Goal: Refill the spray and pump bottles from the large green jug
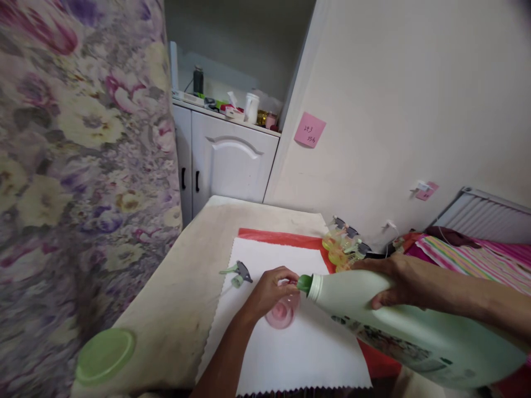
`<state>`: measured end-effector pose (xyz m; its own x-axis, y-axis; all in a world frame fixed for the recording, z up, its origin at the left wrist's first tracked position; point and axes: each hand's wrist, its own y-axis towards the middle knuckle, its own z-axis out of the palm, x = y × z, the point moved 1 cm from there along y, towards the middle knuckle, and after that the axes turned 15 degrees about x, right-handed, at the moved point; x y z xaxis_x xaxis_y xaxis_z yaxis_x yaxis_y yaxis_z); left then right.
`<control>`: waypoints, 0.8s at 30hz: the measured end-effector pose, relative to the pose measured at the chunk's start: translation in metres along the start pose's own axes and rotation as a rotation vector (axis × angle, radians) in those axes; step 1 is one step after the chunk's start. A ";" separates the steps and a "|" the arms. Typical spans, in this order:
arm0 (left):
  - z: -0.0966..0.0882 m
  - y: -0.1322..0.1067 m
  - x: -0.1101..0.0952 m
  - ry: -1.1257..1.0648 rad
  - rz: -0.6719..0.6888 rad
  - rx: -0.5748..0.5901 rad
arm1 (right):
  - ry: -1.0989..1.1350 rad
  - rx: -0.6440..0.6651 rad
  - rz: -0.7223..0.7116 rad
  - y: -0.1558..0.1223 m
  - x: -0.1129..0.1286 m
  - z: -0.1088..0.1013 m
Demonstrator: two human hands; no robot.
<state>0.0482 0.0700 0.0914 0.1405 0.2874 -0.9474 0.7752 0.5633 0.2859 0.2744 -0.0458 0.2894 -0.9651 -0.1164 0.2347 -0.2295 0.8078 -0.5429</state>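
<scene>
My right hand (392,282) grips a large pale-green jug (398,331) near its neck and tips it on its side, so its green spout (305,283) points left. My left hand (271,290) is curled round a small clear pink bottle (282,315) standing on a white sheet (286,342). The spout is right at the pink bottle's mouth, under my fingers. A grey and green spray trigger head (238,273) lies loose on the sheet, just left of my left hand.
The white sheet lies over a red mat (277,237) on a beige table (182,287). Several small yellow spray bottles (342,249) stand by the wall. A green lid (105,355) sits at the near left corner. A floral curtain (78,155) hangs at left, white cabinet (228,160) behind.
</scene>
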 end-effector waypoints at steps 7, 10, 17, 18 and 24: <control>0.001 0.000 0.002 -0.006 0.000 0.000 | -0.012 0.000 0.006 0.000 0.000 0.000; 0.001 0.000 0.002 -0.003 -0.001 0.003 | -0.020 -0.003 0.005 -0.001 0.001 0.000; 0.001 0.000 -0.001 0.014 -0.009 0.007 | -0.028 -0.009 0.018 -0.001 0.000 0.000; 0.001 0.000 -0.001 0.013 -0.009 0.009 | -0.028 -0.008 0.021 0.000 -0.001 0.000; 0.001 0.000 -0.001 0.014 -0.006 0.011 | -0.036 0.000 0.010 0.000 0.000 0.000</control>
<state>0.0486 0.0693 0.0926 0.1270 0.2949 -0.9471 0.7827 0.5567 0.2783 0.2744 -0.0460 0.2894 -0.9713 -0.1292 0.1997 -0.2197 0.8089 -0.5454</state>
